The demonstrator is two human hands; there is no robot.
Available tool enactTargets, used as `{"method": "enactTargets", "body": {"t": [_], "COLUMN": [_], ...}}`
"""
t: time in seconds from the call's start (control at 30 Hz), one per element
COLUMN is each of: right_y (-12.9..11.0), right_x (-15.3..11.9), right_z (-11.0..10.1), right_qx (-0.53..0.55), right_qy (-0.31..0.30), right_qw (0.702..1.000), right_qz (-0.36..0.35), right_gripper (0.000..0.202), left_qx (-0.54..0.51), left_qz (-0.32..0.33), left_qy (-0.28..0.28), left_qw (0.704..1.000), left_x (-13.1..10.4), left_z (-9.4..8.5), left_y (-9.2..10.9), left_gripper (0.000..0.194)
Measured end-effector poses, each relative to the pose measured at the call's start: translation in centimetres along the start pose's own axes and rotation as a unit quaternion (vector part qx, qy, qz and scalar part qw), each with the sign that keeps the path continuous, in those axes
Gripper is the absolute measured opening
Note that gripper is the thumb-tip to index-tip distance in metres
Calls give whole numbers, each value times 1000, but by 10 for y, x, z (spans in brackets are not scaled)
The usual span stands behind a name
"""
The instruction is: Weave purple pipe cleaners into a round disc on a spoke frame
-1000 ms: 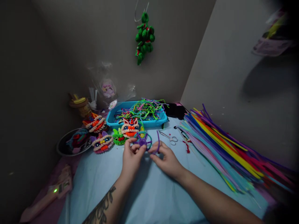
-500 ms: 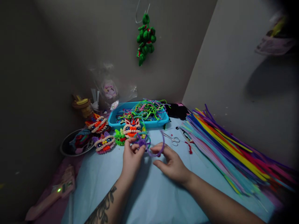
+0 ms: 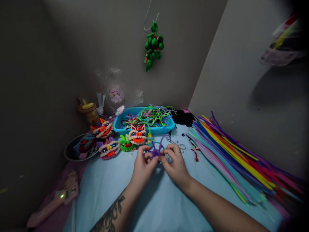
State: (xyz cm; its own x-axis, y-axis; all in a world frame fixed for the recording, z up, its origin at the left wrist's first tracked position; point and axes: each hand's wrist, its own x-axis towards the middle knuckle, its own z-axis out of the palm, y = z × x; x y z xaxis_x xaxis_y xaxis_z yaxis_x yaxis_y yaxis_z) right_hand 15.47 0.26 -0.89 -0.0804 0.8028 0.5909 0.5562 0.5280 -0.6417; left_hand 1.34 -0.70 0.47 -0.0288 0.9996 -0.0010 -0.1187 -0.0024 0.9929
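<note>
Through the head camera I see the purple piece [image 3: 155,153] held up between both hands, above the cloth [image 3: 159,201] and in front of the tray [image 3: 163,130]. The left hand [image 3: 145,161] pinches it from its left side, thumb toward me and fingers curled behind. The right hand [image 3: 175,162] has thumb and fingertips closed at its right edge; I can't tell whether they grip the wound middle or just a strand. A purple end [image 3: 165,135] arcs up loose above the right fingers.

I judge the piece almost weightless, with fuzzy strands like those in the bundle [image 3: 231,154]: soft outside, probably wired inside, so they should bend easily and keep the bend. The fuzz ought to grip skin rather than slip. Tearing seems unlikely; crushing or kinking is my worry. I'd hold the dense middle lightly between thumb and fingertip, leaving the strands free.
</note>
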Motion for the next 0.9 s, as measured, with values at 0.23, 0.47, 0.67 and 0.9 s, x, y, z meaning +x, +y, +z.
{"method": "enactTargets", "body": {"t": [0.23, 0.47, 0.67, 0.9], "right_y": [-2, -5, 3, 8], "right_x": [-2, 3, 7, 8], "right_z": [3, -3, -10, -8], "right_qx": [42, 85, 72, 61], "right_qy": [10, -19, 29, 2], "right_qw": [998, 992, 991, 988], "right_qz": [47, 90, 108, 141], "right_gripper": [11, 17, 9, 12], "left_qx": [22, 37, 51, 179], "left_qz": [8, 7, -3, 58], "left_qy": [-26, -35, -24, -60], "left_qw": [999, 999, 998, 980], "left_x": [-5, -6, -1, -5], "left_z": [5, 5, 2, -3], "left_y": [6, 6, 3, -4], "left_gripper": [37, 38, 39, 33]}}
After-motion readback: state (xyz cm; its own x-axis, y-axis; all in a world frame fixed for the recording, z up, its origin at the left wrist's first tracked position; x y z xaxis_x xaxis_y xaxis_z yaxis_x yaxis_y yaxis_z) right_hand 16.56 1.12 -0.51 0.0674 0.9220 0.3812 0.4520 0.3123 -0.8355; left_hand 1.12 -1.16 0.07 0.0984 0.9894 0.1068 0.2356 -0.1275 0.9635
